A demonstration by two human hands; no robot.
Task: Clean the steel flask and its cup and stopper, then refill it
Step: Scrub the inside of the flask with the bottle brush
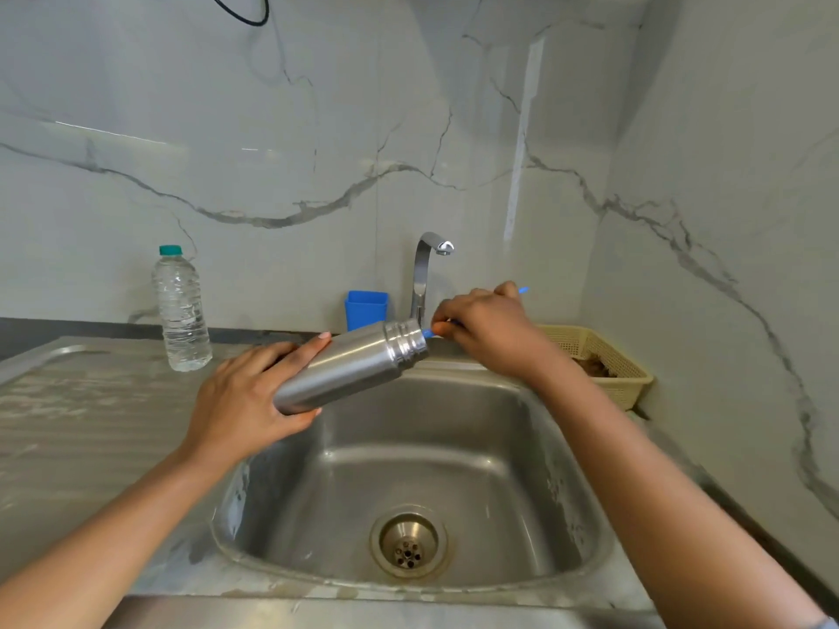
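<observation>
While left hand (245, 392) grips the cylindrical steel flask (349, 365) tilted for access, right hand (486, 329) pinches thin blue rod (523, 291) into its mouth.

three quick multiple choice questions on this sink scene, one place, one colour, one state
1. The water bottle stands: A in the sink B on the drainboard, left of the sink C on a shelf.
2. The container by the tap is: A red B yellow C blue.
3. The steel flask is: A capped B held tilted, mouth open C standing upright.
Key: 1 B, it stands on ribbed steel left of the sink; 2 C, plainly blue; 3 B, the left hand grips it tilted, the right hand holds a blue rod at its open mouth.
</observation>
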